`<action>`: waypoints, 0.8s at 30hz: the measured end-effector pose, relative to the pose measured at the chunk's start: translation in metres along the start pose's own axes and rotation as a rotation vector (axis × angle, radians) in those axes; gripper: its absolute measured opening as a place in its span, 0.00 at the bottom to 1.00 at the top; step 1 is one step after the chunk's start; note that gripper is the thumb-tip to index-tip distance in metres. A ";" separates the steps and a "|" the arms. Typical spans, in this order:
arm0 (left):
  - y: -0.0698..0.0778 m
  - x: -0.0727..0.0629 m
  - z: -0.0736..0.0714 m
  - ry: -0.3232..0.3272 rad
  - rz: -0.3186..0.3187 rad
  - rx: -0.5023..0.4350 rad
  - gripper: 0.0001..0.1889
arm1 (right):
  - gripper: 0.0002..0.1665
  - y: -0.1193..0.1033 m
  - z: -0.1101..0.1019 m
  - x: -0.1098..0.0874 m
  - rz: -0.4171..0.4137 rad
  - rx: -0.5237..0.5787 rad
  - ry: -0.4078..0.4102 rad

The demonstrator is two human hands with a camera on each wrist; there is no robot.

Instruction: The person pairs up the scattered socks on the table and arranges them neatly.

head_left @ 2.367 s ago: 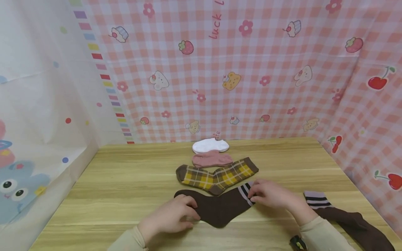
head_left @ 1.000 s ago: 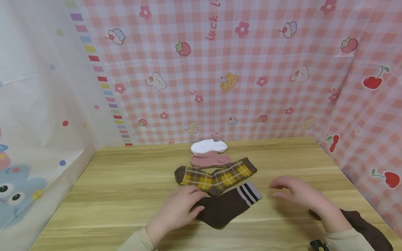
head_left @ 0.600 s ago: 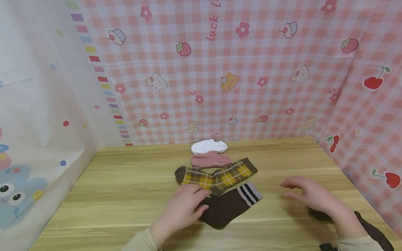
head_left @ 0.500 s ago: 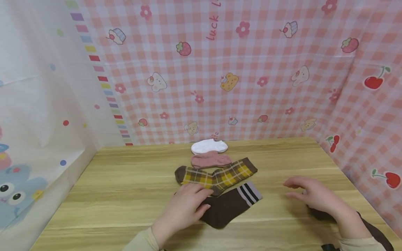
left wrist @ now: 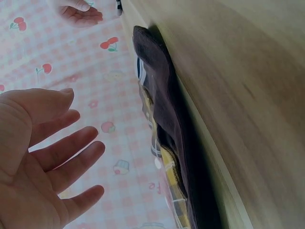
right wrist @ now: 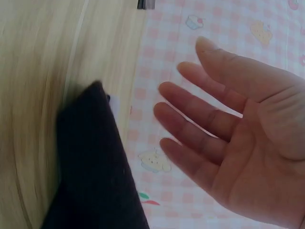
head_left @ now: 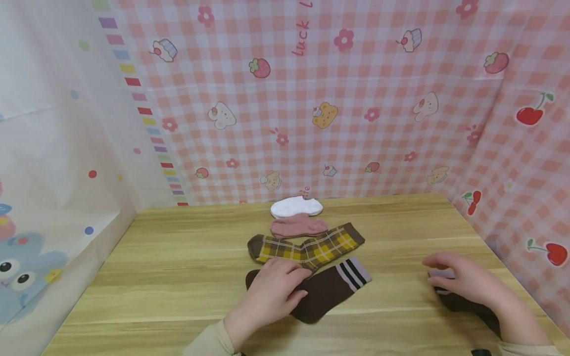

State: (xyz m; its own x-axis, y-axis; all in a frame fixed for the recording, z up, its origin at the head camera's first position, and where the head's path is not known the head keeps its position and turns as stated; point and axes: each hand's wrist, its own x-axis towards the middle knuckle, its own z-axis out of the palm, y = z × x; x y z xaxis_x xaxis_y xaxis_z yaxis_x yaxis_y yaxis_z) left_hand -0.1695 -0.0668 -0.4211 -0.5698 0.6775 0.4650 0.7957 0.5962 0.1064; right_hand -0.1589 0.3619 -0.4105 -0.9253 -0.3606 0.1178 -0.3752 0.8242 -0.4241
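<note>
A dark brown sock [head_left: 327, 292] with a light, black-striped cuff lies flat at the middle of the table. My left hand [head_left: 272, 292] hovers over its foot end and hides part of it. In the left wrist view the fingers [left wrist: 71, 164] are relaxed and spread, apart from the sock. At the right lies a second dark brown sock [head_left: 460, 302] with the same striped cuff. Above its cuff end is my right hand [head_left: 472, 282], which covers part of it. The right wrist view shows that palm [right wrist: 252, 162] holding nothing, its fingers loosely extended beside the blurred sock.
Behind the brown sock lie a yellow-brown plaid sock [head_left: 311, 249], a pink sock [head_left: 298, 226] and a white sock [head_left: 296, 207] in a column. The wooden table [head_left: 178, 267] meets a pink checked cloth [head_left: 383, 138] at the back and right.
My right hand has left the middle sock's cuff and moved right to the second sock. My left hand has shifted slightly right over the middle sock, its fingers lifted off.
</note>
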 end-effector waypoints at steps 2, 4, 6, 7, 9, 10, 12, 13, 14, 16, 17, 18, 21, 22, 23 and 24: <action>0.001 0.000 0.001 -0.001 0.004 0.007 0.17 | 0.23 0.005 -0.001 -0.003 -0.015 -0.028 -0.015; 0.002 0.001 0.002 -0.002 0.009 0.009 0.17 | 0.23 0.010 -0.003 -0.006 -0.037 -0.054 -0.040; 0.002 0.001 0.003 -0.006 0.016 0.012 0.17 | 0.24 0.015 -0.004 -0.009 -0.052 -0.093 -0.066; 0.003 0.001 0.003 -0.008 0.019 0.014 0.17 | 0.25 0.017 -0.004 -0.010 -0.068 -0.107 -0.079; 0.004 0.002 0.004 -0.017 0.026 0.019 0.16 | 0.25 0.022 -0.005 -0.012 -0.080 -0.141 -0.104; 0.004 0.002 0.005 -0.022 0.031 0.024 0.16 | 0.25 0.023 -0.005 -0.013 -0.072 -0.156 -0.116; 0.005 0.001 0.005 -0.032 0.040 0.035 0.16 | 0.25 0.026 -0.005 -0.015 -0.038 -0.161 -0.149; 0.005 0.001 0.006 -0.036 0.044 0.041 0.16 | 0.25 0.027 -0.006 -0.015 -0.023 -0.162 -0.166; 0.005 0.001 0.006 -0.041 0.048 0.047 0.16 | 0.24 0.028 -0.006 -0.016 -0.003 -0.166 -0.177; 0.005 0.001 0.008 -0.044 0.055 0.056 0.17 | 0.23 0.029 -0.005 -0.017 0.029 -0.170 -0.199; 0.005 0.001 0.008 -0.044 0.056 0.059 0.17 | 0.22 0.029 -0.004 -0.017 0.040 -0.175 -0.204; 0.005 0.001 0.009 -0.043 0.057 0.062 0.17 | 0.21 0.029 -0.004 -0.016 0.053 -0.176 -0.211; 0.005 0.000 0.010 -0.036 0.059 0.057 0.17 | 0.19 0.029 -0.002 -0.015 0.067 -0.180 -0.210; 0.006 0.000 0.010 -0.034 0.059 0.056 0.17 | 0.18 0.029 -0.002 -0.015 0.072 -0.179 -0.210; 0.006 0.000 0.011 -0.032 0.059 0.053 0.17 | 0.17 0.029 -0.001 -0.014 0.079 -0.178 -0.209; 0.006 0.000 0.011 -0.032 0.060 0.050 0.17 | 0.17 0.029 0.000 -0.013 0.084 -0.177 -0.205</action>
State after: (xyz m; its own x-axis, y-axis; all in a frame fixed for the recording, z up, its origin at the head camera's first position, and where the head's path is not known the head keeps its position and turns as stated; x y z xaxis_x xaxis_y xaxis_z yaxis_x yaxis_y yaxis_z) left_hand -0.1666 -0.0586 -0.4302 -0.5280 0.7258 0.4410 0.8179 0.5743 0.0342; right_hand -0.1574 0.3906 -0.4239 -0.9296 -0.3539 -0.1030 -0.3183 0.9118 -0.2594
